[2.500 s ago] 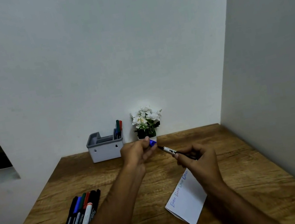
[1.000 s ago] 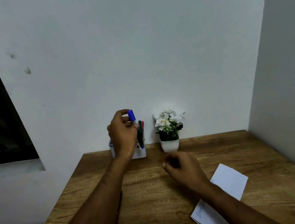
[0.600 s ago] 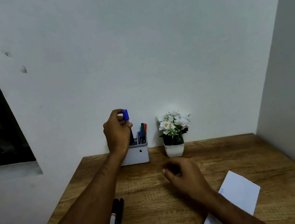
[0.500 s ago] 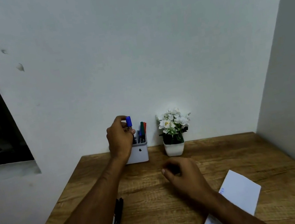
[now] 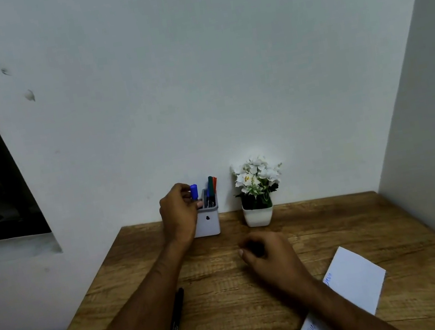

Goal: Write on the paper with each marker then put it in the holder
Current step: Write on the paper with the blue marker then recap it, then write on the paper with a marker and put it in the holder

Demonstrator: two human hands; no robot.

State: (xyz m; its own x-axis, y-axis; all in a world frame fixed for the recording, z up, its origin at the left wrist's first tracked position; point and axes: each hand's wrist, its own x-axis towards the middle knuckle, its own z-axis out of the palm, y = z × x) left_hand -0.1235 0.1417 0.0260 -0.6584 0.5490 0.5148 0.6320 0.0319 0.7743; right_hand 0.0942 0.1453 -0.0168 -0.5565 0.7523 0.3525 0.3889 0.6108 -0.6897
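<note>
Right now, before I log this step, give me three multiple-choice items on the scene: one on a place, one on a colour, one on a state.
1. Where does the flower pot stand?
A. To the right of the holder
B. On the paper
C. At the table's near edge

2. What colour is the cap of the marker held by the left hand?
A. Red
B. Blue
C. Yellow

3. How is the right hand?
A. Pressing flat on the paper
B. Gripping a marker
C. Loosely curled over the table, holding nothing that shows

Answers: 1 A, the pot sits by the wall beside the holder. 2 B, the cap above the fingers is blue. 3 C, nothing shows in its fingers, and the paper lies to its right.
</note>
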